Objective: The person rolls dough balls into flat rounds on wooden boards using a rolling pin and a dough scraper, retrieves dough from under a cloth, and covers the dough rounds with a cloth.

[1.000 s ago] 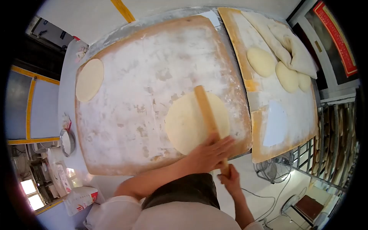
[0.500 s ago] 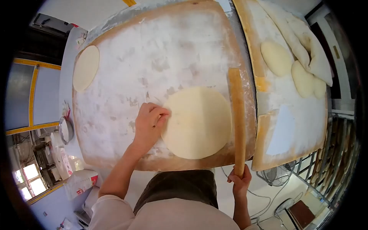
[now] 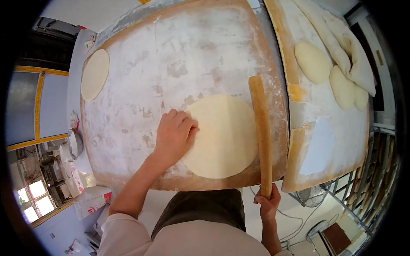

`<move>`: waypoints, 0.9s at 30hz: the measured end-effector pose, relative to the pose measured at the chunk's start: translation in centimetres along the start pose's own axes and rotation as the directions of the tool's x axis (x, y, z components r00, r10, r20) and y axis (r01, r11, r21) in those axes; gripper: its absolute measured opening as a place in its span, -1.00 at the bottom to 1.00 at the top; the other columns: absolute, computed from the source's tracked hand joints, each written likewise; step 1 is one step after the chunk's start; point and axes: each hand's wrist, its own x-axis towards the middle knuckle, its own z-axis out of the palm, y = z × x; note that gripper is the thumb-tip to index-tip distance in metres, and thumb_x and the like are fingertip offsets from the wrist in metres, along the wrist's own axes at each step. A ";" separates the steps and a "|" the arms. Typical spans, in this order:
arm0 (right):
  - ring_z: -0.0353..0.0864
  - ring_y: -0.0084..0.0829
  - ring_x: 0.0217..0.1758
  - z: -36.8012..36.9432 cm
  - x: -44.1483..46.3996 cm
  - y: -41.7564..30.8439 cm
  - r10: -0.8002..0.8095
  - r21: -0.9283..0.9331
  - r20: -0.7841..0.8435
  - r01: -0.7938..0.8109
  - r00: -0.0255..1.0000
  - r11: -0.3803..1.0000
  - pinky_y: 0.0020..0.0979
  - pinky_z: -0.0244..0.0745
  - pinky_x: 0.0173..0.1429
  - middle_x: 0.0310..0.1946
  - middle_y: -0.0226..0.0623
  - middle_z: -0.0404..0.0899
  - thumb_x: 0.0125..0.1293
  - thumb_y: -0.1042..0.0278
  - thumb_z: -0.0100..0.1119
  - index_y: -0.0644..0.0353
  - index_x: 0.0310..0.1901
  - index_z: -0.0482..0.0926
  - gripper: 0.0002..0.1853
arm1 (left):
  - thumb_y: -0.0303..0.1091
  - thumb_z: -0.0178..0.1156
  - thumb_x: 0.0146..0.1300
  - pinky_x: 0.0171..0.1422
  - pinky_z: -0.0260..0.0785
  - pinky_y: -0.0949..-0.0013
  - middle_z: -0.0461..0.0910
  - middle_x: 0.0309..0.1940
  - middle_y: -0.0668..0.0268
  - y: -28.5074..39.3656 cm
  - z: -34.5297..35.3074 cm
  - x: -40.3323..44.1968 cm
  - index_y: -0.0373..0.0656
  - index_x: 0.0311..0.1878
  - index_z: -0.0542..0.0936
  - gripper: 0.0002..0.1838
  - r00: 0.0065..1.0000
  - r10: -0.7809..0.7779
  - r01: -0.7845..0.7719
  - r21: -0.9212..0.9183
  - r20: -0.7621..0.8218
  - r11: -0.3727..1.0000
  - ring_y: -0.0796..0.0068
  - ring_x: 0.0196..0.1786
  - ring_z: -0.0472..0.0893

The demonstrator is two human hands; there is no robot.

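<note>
A large round sheet of dough (image 3: 226, 141) lies flat near the front of the floured wooden board (image 3: 128, 81). My left hand (image 3: 176, 134) is at the left part of this sheet, its fingers curled together with the tips over the dough. Whatever those fingers hold, if anything, is hidden. At the front edge, right of the dough, my right hand (image 3: 268, 202) is closed around the near end of a long wooden rolling pin (image 3: 263, 141). The pin reaches away from me along the sheet's right side, tilted slightly left at its far end.
A smaller dough round (image 3: 95, 75) lies at the board's far left. On a second board (image 3: 294, 158) to the right are several dough pieces (image 3: 311, 63), a folded cloth (image 3: 341, 51) and a white sheet (image 3: 317, 147). A metal bowl (image 3: 75, 144) stands left; a fan (image 3: 308, 195) is below.
My left hand has moved right, from the dough's left edge to over it. The rolling pin's far end has swung a little left. The dough sheet has barely shifted.
</note>
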 end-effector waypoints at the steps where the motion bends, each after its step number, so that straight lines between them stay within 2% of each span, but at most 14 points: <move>1: 0.36 -0.53 -0.64 0.0 0.0 0.0 0.002 -0.002 -0.003 -0.002 1.000 1.000 -0.50 0.35 -0.50 -0.62 -0.35 0.39 -0.09 0.55 0.12 0.33 -0.15 0.44 -0.63 | -0.53 0.33 0.04 -0.17 0.30 0.28 0.46 -0.39 0.25 -0.1 0.0 0.0 -0.15 -0.33 0.55 -0.84 1.000 0.016 -0.016 0.015 0.007 1.000 0.24 -0.26 0.44; 4: 0.36 -0.53 -0.64 0.1 0.1 -0.1 0.000 -0.014 -0.010 0.000 1.000 1.000 -0.51 0.34 -0.50 -0.62 -0.34 0.40 -0.11 0.55 0.13 0.34 -0.15 0.43 -0.63 | -0.59 0.26 0.11 -0.15 0.28 0.39 0.47 -0.40 0.28 -1.2 -0.4 -0.8 -0.20 -0.30 0.52 -0.87 0.992 -0.122 0.126 -0.232 0.032 0.965 0.38 -0.29 0.44; 5: 0.36 -0.53 -0.64 0.0 0.1 0.0 -0.004 -0.019 -0.013 0.003 1.000 1.000 -0.51 0.34 -0.51 -0.62 -0.34 0.39 -0.11 0.55 0.13 0.34 -0.16 0.43 -0.63 | -0.61 0.22 0.13 -0.14 0.29 0.42 0.48 -0.40 0.30 -1.9 -0.9 -1.3 -0.21 -0.29 0.51 -0.88 0.955 -0.281 0.297 -0.396 0.098 0.869 0.43 -0.29 0.44; 7: 0.36 -0.52 -0.64 0.1 0.1 0.1 -0.007 -0.023 -0.021 0.006 1.000 1.000 -0.51 0.34 -0.51 -0.62 -0.34 0.39 -0.12 0.55 0.12 0.34 -0.16 0.43 -0.63 | -0.65 0.16 0.18 -0.12 0.29 0.47 0.49 -0.39 0.34 -3.0 -1.8 -2.4 -0.23 -0.27 0.51 -0.89 0.798 -0.522 0.577 -0.631 0.301 0.519 0.53 -0.29 0.43; 10: 0.38 -0.54 -0.62 0.2 0.2 0.2 0.001 -0.006 -0.022 -0.001 1.000 1.000 -0.50 0.36 -0.49 -0.60 -0.36 0.41 -0.10 0.56 0.14 0.33 -0.15 0.44 -0.63 | -0.65 0.12 0.21 -0.10 0.31 0.48 0.51 -0.36 0.41 -2.3 -2.6 -2.6 -0.23 -0.25 0.51 -0.89 0.739 -0.578 0.645 -0.610 0.346 0.460 0.63 -0.27 0.40; 13: 0.39 -0.55 -0.60 0.0 0.2 0.4 0.003 0.004 -0.018 -0.003 1.000 1.000 -0.50 0.38 -0.48 -0.58 -0.38 0.42 -0.09 0.57 0.16 0.32 -0.14 0.45 -0.63 | -0.56 0.15 0.21 -0.12 0.34 0.42 0.54 -0.35 0.26 -0.2 -2.1 -2.7 -0.20 -0.21 0.56 -0.90 0.874 -0.439 0.481 -0.494 0.207 0.724 0.43 -0.25 0.50; 16: 0.34 -0.52 -0.65 0.4 0.2 0.2 -0.019 -0.036 -0.041 0.017 0.999 0.999 -0.49 0.33 -0.52 -0.60 -0.35 0.38 -0.12 0.55 0.10 0.35 -0.16 0.43 -0.63 | -0.56 0.23 0.14 -0.11 0.36 0.34 0.53 -0.39 0.26 0.6 -1.0 -2.8 -0.16 -0.22 0.57 -0.86 0.920 -0.374 0.387 -0.427 0.119 0.817 0.33 -0.25 0.52; 19: 0.34 -0.52 -0.65 0.6 0.2 0.2 -0.016 -0.035 -0.047 0.015 0.999 0.999 -0.49 0.32 -0.52 -0.61 -0.35 0.38 -0.11 0.54 0.10 0.35 -0.15 0.43 -0.63 | -0.55 0.31 0.06 -0.13 0.33 0.26 0.53 -0.41 0.29 0.5 0.1 -2.9 -0.12 -0.25 0.58 -0.81 0.980 -0.201 0.194 -0.273 0.005 0.942 0.27 -0.26 0.51; 22: 0.37 -0.53 -0.61 0.4 0.2 0.6 -0.010 -0.004 -0.038 0.010 0.999 1.000 -0.49 0.35 -0.49 -0.59 -0.36 0.40 -0.09 0.54 0.13 0.35 -0.13 0.44 -0.62 | -0.51 0.35 0.01 -0.17 0.27 0.24 0.50 -0.43 0.34 0.7 0.5 -2.5 -0.10 -0.27 0.59 -0.80 0.997 -0.049 0.043 -0.108 -0.055 0.993 0.29 -0.29 0.48; 27: 0.42 -0.56 -0.54 -0.2 0.2 1.1 0.002 0.037 -0.007 -0.002 1.000 0.999 -0.49 0.42 -0.42 -0.53 -0.37 0.44 -0.04 0.58 0.19 0.34 -0.08 0.45 -0.60 | -0.51 0.39 -0.01 -0.18 0.24 0.28 0.51 -0.42 0.36 1.0 0.5 -2.2 -0.11 -0.28 0.58 -0.78 0.999 0.014 -0.012 0.051 -0.044 0.999 0.31 -0.31 0.46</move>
